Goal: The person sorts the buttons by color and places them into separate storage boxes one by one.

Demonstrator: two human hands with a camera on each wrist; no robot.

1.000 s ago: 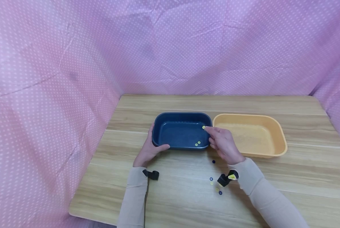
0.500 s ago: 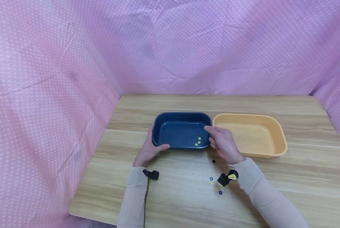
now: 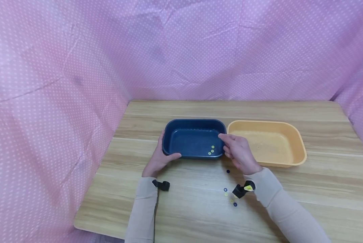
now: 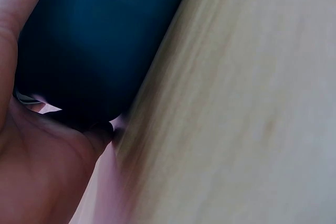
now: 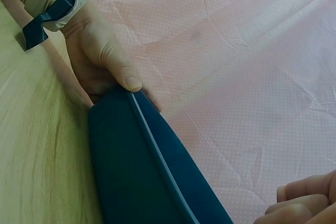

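Note:
My left hand holds the left end of a dark blue plastic bin. Its thumb lies over the near rim, as the right wrist view also shows. Three small yellow buttons lie on the bin's floor, close to the near right corner. Over the right rim of that bin hovers my right hand, its fingers curled with the thumb and forefinger together. Nothing shows between those fingertips, and in the right wrist view the curled fingers look bare too.
An orange-yellow bin stands right beside the blue one. Nearer on the wooden table lie loose dark blue buttons and yellow buttons, one partly behind the right wrist's camera. Pink dotted cloth hangs around the table.
A yellow button left my right fingertips and now lies on the blue bin's floor with two others. Both hands have stayed practically in place.

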